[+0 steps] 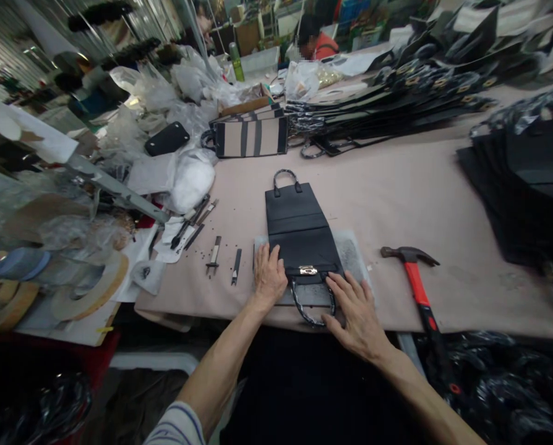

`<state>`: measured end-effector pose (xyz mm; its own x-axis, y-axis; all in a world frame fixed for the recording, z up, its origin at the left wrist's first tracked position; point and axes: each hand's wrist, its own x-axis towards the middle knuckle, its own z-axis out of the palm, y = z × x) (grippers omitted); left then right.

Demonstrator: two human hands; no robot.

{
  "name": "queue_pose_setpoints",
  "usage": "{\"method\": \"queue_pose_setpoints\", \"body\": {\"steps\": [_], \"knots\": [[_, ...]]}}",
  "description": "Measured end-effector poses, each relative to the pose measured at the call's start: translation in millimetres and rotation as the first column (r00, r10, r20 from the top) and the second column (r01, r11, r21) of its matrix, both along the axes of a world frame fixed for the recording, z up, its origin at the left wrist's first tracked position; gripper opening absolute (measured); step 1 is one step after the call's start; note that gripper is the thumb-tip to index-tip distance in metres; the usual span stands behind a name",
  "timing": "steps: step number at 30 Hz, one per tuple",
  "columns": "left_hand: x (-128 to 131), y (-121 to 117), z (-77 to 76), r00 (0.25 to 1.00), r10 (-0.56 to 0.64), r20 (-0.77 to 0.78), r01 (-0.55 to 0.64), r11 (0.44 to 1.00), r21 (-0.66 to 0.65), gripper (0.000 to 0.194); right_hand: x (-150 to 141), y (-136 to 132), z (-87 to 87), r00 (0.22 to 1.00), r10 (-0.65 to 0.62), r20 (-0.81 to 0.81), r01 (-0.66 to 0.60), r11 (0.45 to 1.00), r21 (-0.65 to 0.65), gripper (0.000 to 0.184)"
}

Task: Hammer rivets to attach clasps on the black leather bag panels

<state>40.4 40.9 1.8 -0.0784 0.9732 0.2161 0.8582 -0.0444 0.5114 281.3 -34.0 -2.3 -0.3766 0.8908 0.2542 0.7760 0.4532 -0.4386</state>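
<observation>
A black handbag panel [299, 228] lies flat in front of me, with a wrapped handle [286, 175] at its far end and another wrapped handle [299, 304] at the near end. A gold clasp [308, 270] sits near its lower edge. Under the near part is a grey slab [354, 259]. My left hand [270, 273] rests on the panel's left edge, fingers stretched out. On the right, my right hand [353, 309] lies spread by the lower corner, its thumb close to the near handle. Neither hand grasps anything.
A claw hammer [414, 281] with a red and black handle lies to the right, overhanging the table edge. Small metal tools [214, 254] lie on the left. Stacked black panels [527, 179] stand at right, a striped bag [251, 137] and more panels [373, 108] at the back.
</observation>
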Motion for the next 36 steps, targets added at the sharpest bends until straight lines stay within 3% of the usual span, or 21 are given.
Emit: {"method": "queue_pose_setpoints", "body": {"steps": [6,10,13,17,23,28,36], "knots": [[-31,-11,4.7,0.991,0.014,0.134,-0.024,0.997,0.078,0.04,1,14,8.5,0.995,-0.072,-0.07,0.076,0.995,0.057,0.055],[-64,-19,9.8,0.986,0.125,0.112,-0.14,0.981,0.134,0.033,-10,40,15.1,0.995,-0.086,-0.058,0.092,0.99,0.105,0.053],[-91,-23,11.8,0.967,0.249,0.052,-0.253,0.965,0.075,0.028,-23,54,13.3,1.0,-0.019,0.021,0.017,0.997,0.079,0.05],[-121,-26,14.9,0.93,0.368,-0.016,-0.368,0.928,-0.064,0.024,-34,54,3.5,0.999,0.026,0.047,-0.028,0.999,0.044,0.046],[-151,-26,26.7,0.872,0.482,-0.088,-0.49,0.849,-0.197,0.018,-32,48,-11.5,1.0,0.026,-0.004,-0.025,0.991,0.134,0.045],[-160,-16,38.8,0.874,0.47,-0.12,-0.484,0.828,-0.284,0.017,-31,51,-15.1,1.0,0.023,-0.01,-0.022,0.989,0.145,0.045],[-135,0,52.6,0.95,0.285,-0.128,-0.311,0.833,-0.457,0.019,-32,50,-13.6,1.0,0.014,-0.004,-0.013,0.99,0.144,0.043]]}}
